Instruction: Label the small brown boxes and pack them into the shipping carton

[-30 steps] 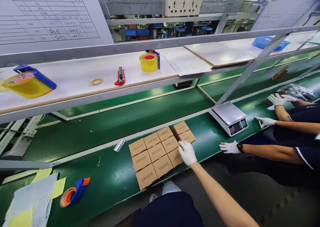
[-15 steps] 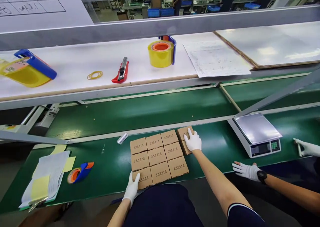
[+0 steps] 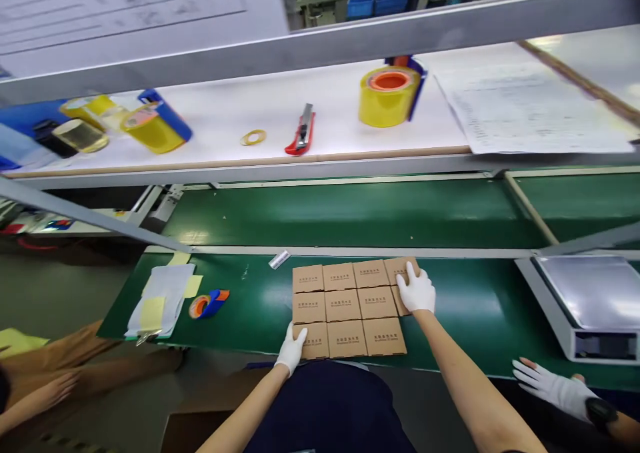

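Observation:
Small brown cardboard boxes (image 3: 343, 306), printed with dark lettering, lie side by side in a block of rows on the green work surface. My left hand (image 3: 291, 350), in a white glove, grips the near left corner box (image 3: 315, 342), with its thumb at the top and its fingers along the side. Over the right end of the block, my gloved right hand (image 3: 417, 289) grasps the far right box (image 3: 399, 266). Below that one, another box (image 3: 399, 300) is partly covered by this hand. The block's near right corner has no box beyond the third column.
A digital scale (image 3: 583, 300) stands at right, near a co-worker's gloved hand (image 3: 553, 388). At left are clipped papers (image 3: 167, 293) and a tape dispenser (image 3: 209, 304). The shelf holds a red utility knife (image 3: 301, 132), a yellow tape roll (image 3: 386, 100) and paper sheets (image 3: 535, 113).
My right hand has brought the right-hand boxes against the block, closing the gap. The block now lies straighter. The camera view has shifted left.

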Available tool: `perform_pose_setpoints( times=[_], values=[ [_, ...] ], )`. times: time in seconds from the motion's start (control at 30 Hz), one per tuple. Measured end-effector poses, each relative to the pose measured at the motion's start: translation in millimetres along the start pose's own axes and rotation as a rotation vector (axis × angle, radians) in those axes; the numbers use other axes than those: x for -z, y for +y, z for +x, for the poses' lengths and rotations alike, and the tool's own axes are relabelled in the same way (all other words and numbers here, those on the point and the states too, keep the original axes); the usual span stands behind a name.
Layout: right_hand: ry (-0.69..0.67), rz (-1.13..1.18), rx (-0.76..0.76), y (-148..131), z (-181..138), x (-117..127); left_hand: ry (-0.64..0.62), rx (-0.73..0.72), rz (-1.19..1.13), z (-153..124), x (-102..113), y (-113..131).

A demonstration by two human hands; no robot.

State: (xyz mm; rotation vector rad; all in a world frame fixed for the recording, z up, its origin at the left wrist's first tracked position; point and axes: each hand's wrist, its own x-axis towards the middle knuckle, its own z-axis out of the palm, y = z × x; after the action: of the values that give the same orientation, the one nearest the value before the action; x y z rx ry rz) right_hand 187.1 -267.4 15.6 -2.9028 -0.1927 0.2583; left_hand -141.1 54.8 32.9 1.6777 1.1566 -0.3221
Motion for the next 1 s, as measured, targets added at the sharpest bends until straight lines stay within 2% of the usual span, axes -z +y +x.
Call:
perform_pose_setpoints(
  times=[0.1, 0.2, 0.3, 0.37, 0.43, 0.5, 0.57, 0.67, 0.77, 0.83, 0.9, 1.0],
  values=[
    [0.024, -0.011, 0.028, 2.9, -2.1, 2.1, -0.061, -0.009, -0.087, 4.8, 18.1, 3.8],
    [0.184, 0.017, 0.022, -4.9, -23.0, 10.1, 0.019, -0.001, -0.01, 27.6, 61.2, 14.8],
    [0.306, 0.197, -0.012, -27.5, -74.4, 17.9, 0.125, -0.055, 0.057, 71.5, 119.2, 37.4],
    [0.281, 0.322, -0.003, -49.3, -122.1, 18.6, 0.16, -0.128, 0.124, 109.5, 153.5, 59.7],
    [0.203, 0.411, 0.012, -73.4, -172.7, 15.4, 0.156, -0.214, 0.196, 149.5, 175.7, 86.2],
    [0.085, 0.477, -0.001, -96.8, -218.8, 11.0, 0.132, -0.287, 0.246, 186.2, 183.5, 113.3],
    [-0.047, 0.522, -0.058, -116.7, -255.2, 9.1, 0.103, -0.306, 0.27, 215.4, 179.7, 136.8],
    [-0.176, 0.555, -0.154, -137.7, -287.6, 13.9, 0.077, -0.247, 0.248, 240.0, 167.0, 157.6],
    [-0.193, 0.572, -0.201, -152.7, -295.2, 23.0, 0.016, -0.166, 0.124, 240.0, 161.3, 158.3],
    [-0.169, 0.608, -0.203, -165.7, -289.6, 28.9, -0.072, -0.117, -0.026, 224.7, 162.4, 150.0],
    [-0.177, 0.675, -0.196, -185.2, -278.5, 35.8, -0.172, -0.091, -0.197, 195.7, 164.6, 137.9],
    [-0.257, 0.82, -0.153, -227.3, -258.3, 51.9, -0.322, -0.114, -0.436, 128.3, 166.5, 118.7]
  ],
)
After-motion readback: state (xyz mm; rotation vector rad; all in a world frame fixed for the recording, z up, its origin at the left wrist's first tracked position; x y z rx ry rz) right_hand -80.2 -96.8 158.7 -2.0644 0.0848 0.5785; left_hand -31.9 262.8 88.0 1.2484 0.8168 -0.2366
